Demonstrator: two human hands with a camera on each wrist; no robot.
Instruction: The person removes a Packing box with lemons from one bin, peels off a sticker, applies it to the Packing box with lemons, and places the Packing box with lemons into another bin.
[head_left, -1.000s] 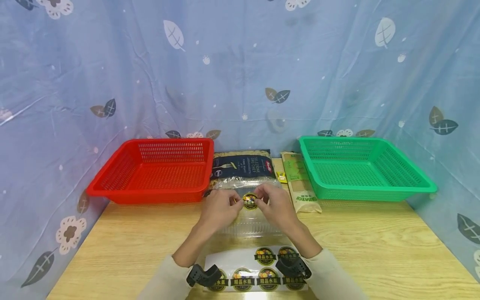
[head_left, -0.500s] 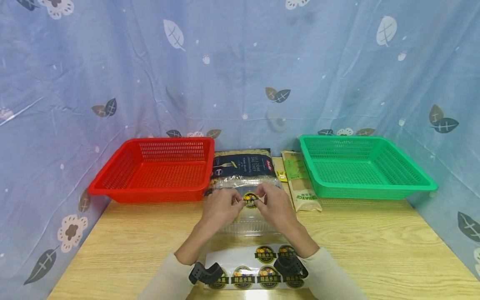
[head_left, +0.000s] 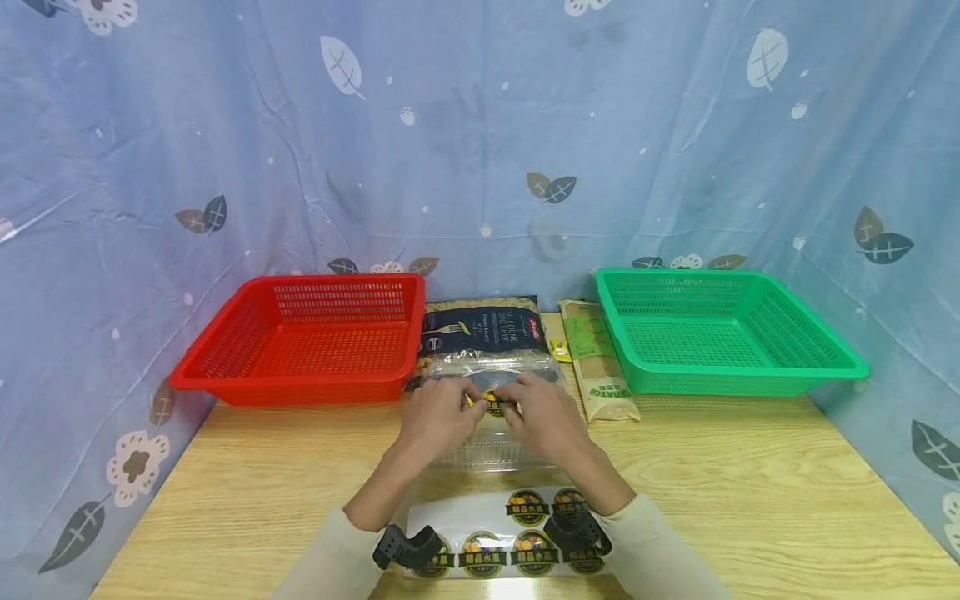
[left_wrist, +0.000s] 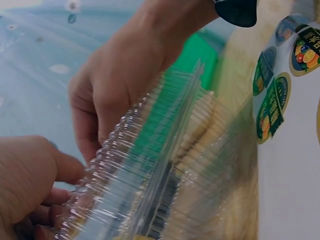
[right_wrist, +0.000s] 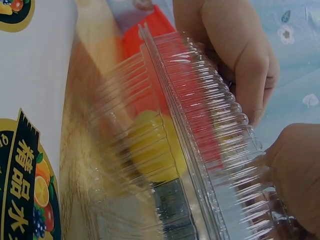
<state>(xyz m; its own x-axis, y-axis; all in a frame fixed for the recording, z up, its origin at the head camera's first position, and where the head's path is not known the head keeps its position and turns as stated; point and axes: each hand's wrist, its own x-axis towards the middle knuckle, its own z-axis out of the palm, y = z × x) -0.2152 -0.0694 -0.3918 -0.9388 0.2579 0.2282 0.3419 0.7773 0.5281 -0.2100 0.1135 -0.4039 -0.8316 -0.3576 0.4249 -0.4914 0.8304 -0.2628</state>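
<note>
Sticker sheet point(head_left: 444, 518) is laid on the tabletop point(head_left: 720, 492), nearer than the left hand point(head_left: 441, 417) and right hand point(head_left: 549, 417). By both hands' fingertips a round sticker point(head_left: 492, 404), partly hidden, is seemingly pinched over a clear container point(head_left: 495, 455). Beyond the hands are set a pasta bag point(head_left: 483, 327), a red basket point(head_left: 300, 385) leftward, a green basket point(head_left: 750, 383) rightward.

The head view was bright and even, with white glare low on the pale wood-grain table point(head_left: 720, 483). Both wrist views were dimmer; the clear, ribbed plastic container point(right_wrist: 187, 145) glinted along its ridges, and the table beyond seemed blurred.
</note>
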